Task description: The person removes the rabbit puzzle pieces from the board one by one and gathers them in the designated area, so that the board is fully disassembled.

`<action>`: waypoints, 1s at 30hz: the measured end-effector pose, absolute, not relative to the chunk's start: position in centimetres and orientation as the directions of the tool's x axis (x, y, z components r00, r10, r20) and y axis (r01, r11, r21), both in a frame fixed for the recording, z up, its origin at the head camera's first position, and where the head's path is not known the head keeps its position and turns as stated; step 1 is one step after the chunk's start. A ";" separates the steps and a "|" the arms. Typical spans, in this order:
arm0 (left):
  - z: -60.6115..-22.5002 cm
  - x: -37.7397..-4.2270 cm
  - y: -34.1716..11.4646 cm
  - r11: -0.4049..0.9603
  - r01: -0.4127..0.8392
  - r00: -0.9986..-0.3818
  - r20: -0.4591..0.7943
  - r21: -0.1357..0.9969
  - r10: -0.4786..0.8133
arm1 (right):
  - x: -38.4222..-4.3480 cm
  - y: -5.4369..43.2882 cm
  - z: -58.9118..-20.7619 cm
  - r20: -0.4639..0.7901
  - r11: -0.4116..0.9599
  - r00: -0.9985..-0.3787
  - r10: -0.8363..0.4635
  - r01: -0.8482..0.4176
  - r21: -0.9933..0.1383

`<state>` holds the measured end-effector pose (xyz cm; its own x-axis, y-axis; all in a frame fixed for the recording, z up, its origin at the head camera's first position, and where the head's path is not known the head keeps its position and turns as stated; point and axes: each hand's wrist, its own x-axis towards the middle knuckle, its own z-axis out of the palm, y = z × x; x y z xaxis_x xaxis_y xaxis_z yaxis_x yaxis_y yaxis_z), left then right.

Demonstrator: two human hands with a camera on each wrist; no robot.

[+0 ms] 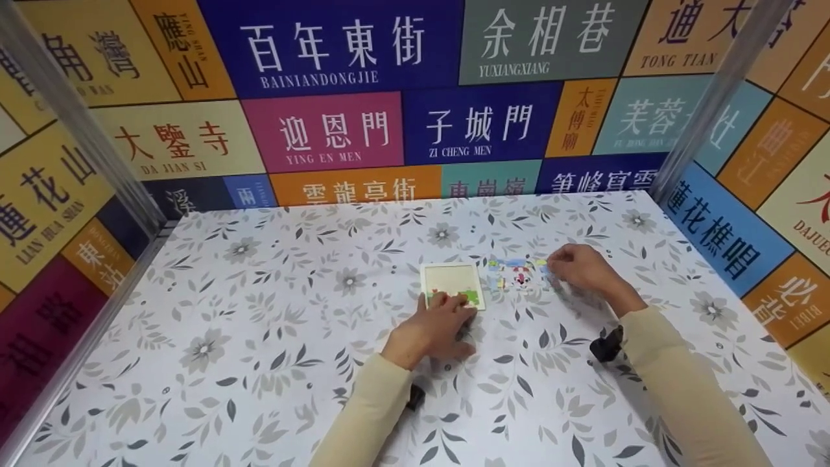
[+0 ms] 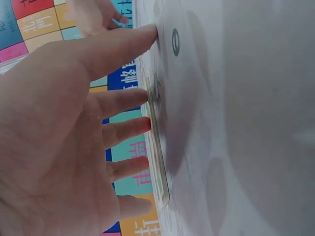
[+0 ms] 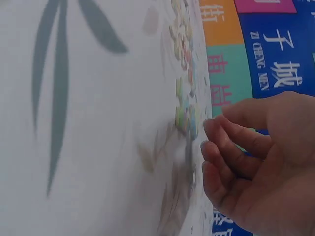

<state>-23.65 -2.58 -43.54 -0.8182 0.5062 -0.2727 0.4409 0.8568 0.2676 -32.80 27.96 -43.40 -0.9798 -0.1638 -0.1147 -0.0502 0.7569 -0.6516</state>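
Note:
A square, pale puzzle tray (image 1: 452, 280) with a white rim lies on the table, with green and red printing along its near part. My left hand (image 1: 436, 326) rests its fingertips on the tray's near edge, fingers fairly straight and spread in the left wrist view. Right of the tray lies a cluster of small jigsaw pieces (image 1: 521, 279), with a cartoon face in the middle. At the cluster's right edge is my right hand (image 1: 583, 267), fingers bent and thumb close to the forefinger (image 3: 212, 129). Whether a piece is between those fingertips is not visible.
A white tablecloth (image 1: 259, 363) with grey flowers and leaves covers the table. Panels of coloured signs (image 1: 324, 130) stand behind it and along both sides. Clear upright posts (image 1: 713, 104) stand near the back corners. Each wrist carries a black device (image 1: 607, 344).

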 end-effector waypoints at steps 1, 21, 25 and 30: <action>-43.5 -23.5 -2.5 0.856 0.448 -0.819 -0.266 0.258 0.509 | -32.8 27.5 -43.2 -0.114 0.749 -0.980 -0.165 -0.050 -0.661; -43.6 -22.3 -1.4 0.874 0.426 -0.826 -0.296 0.233 0.481 | -33.3 17.0 -42.1 -0.123 0.627 -0.925 -0.358 -0.141 -0.766; -43.7 -22.3 -1.5 0.873 0.437 -0.821 -0.300 0.217 0.485 | -33.5 15.7 -42.9 -0.140 0.613 -0.921 -0.363 -0.124 -0.780; -43.7 -22.2 -1.6 0.874 0.447 -0.813 -0.320 0.192 0.486 | -33.6 14.4 -43.8 -0.169 0.576 -0.907 -0.386 -0.093 -0.812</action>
<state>-22.15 -1.56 -43.74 -0.8132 0.4860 -0.3202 0.4467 0.8739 0.1919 -33.55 14.35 -43.81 -0.9069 -0.3858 -0.1693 -0.0934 0.5761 -0.8120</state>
